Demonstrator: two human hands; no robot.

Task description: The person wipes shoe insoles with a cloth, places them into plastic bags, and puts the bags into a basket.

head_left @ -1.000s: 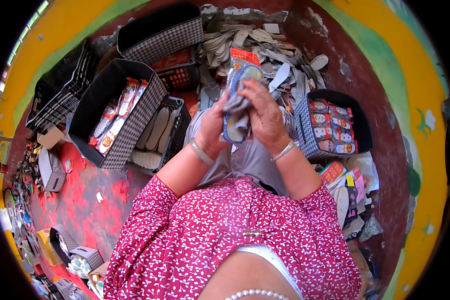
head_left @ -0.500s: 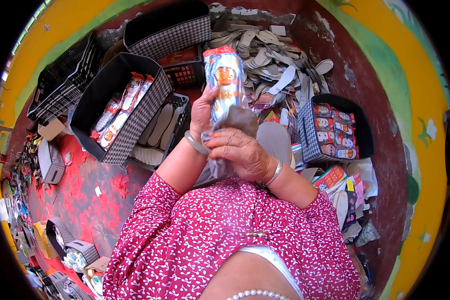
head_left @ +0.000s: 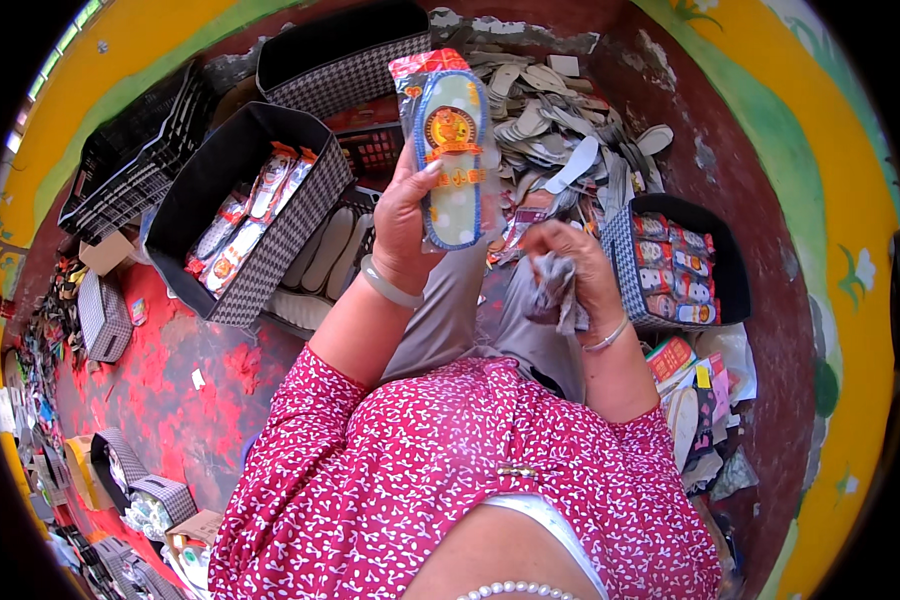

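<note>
My left hand (head_left: 402,220) grips a packaged pair of insoles (head_left: 452,150) by its left side and holds it upright in front of me. The clear bag has a red top, and a pale, dotted insole with a blue edge shows through it. To the right, my right hand (head_left: 582,262) is closed around a crumpled grey cloth (head_left: 553,290), apart from the package. Both hands are above my lap, over grey trousers (head_left: 440,310).
At the left, a checked fabric bin (head_left: 310,215) holds packaged insoles; another bin (head_left: 620,262) with packs stands at the right. Loose insoles (head_left: 570,165) pile up at the back. Black crates (head_left: 120,170) stand far left. Papers and packets (head_left: 705,385) lie at the lower right.
My right hand with the cloth has moved away from the package to the right. The package, still in my left hand, has turned so its flat front shows, and has risen slightly.
</note>
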